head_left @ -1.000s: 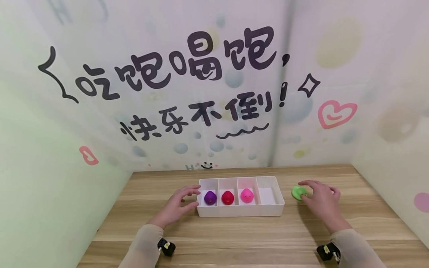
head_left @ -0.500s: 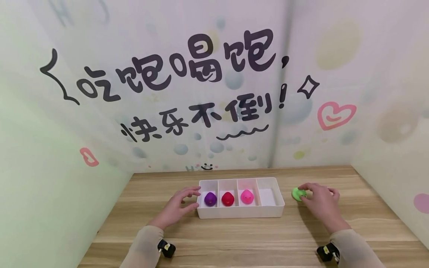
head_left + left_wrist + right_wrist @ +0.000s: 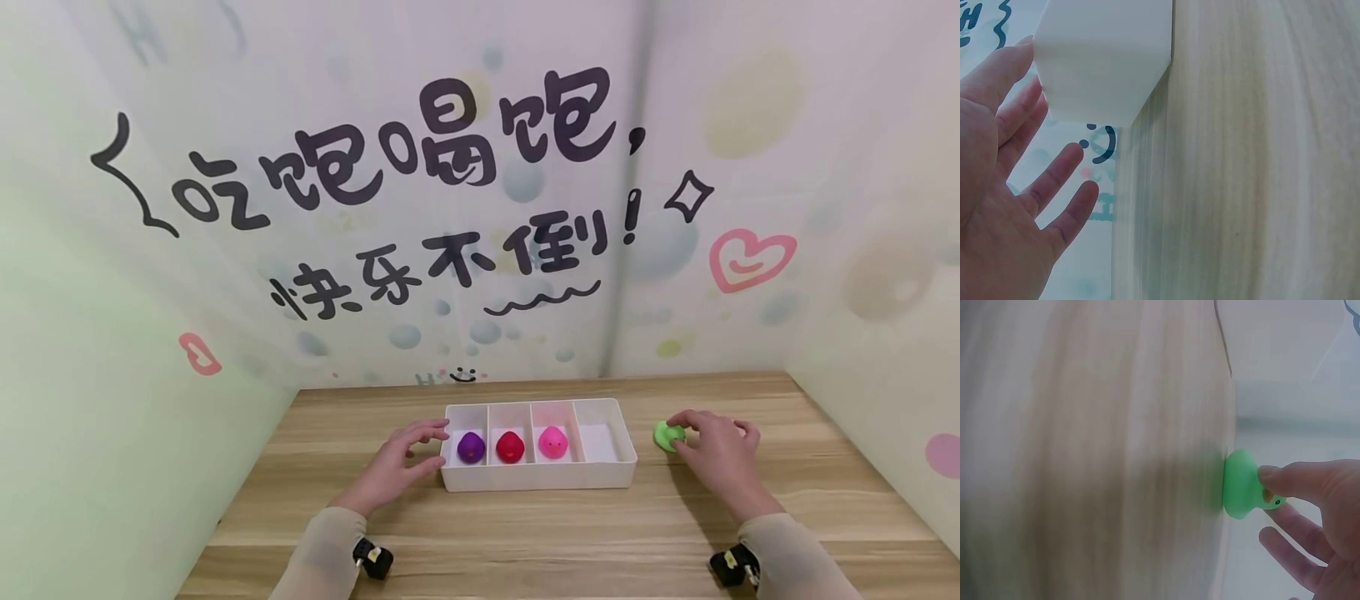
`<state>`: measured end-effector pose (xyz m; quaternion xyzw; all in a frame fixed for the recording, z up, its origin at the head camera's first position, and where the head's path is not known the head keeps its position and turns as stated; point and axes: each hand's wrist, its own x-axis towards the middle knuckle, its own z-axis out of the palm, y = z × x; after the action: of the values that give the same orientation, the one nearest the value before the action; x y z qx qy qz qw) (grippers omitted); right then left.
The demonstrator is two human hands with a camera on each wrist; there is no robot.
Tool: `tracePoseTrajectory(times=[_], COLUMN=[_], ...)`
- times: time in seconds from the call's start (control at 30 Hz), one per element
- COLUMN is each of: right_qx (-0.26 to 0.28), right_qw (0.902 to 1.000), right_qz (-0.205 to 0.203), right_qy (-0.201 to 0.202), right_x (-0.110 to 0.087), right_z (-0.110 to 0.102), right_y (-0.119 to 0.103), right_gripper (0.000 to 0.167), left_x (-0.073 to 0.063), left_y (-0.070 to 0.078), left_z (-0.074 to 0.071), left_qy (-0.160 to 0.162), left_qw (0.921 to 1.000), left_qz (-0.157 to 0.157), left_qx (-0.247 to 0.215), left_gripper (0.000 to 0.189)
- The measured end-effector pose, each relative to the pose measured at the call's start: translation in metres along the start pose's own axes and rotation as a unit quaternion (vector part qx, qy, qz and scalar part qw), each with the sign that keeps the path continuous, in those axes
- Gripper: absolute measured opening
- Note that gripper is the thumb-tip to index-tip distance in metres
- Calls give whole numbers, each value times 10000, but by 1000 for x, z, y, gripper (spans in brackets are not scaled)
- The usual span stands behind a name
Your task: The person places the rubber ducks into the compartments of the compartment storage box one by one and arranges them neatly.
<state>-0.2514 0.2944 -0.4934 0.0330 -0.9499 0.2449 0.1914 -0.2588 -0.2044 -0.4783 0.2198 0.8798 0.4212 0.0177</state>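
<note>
A white box [image 3: 536, 477] with several compartments stands on the table; in its left three sit a purple toy duck [image 3: 471, 447], a red one [image 3: 510, 447] and a pink one [image 3: 553, 442]. The rightmost compartment [image 3: 600, 442] holds nothing. My left hand [image 3: 397, 462] is at the box's left end, its fingertips right at the rim, fingers loosely spread in the left wrist view. To the right of the box, a green toy duck [image 3: 1240, 484] rests with its base at the tabletop. My right hand [image 3: 720, 450] pinches its head between thumb and fingers.
The wooden table [image 3: 525, 542] ends at a back wall [image 3: 360, 250] printed with black lettering. Plain side walls [image 3: 97, 375] bound it left and right. Each wrist carries a small black camera [image 3: 373, 557].
My right thumb and fingers have closed in on the green duck's head. The left hand and the box hold their places; the view has tilted up slightly.
</note>
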Motion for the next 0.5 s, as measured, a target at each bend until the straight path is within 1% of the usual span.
tracePoseTrajectory(times=[0.27,0.5], right_qx=[-1,61], right_qw=[9999,9989], right_qz=[-35,-284], right_qy=[112,380], right_x=[0,2], right_z=[-3,-5], right_y=[-3,-13], right_gripper=[23,23], left_x=[0,1], left_y=[0,-2], left_z=[0,1], left_qy=[-6,4], left_qw=[10000,10000], left_qz=[-3,50], left_qx=[12,18], left_gripper=[34,34])
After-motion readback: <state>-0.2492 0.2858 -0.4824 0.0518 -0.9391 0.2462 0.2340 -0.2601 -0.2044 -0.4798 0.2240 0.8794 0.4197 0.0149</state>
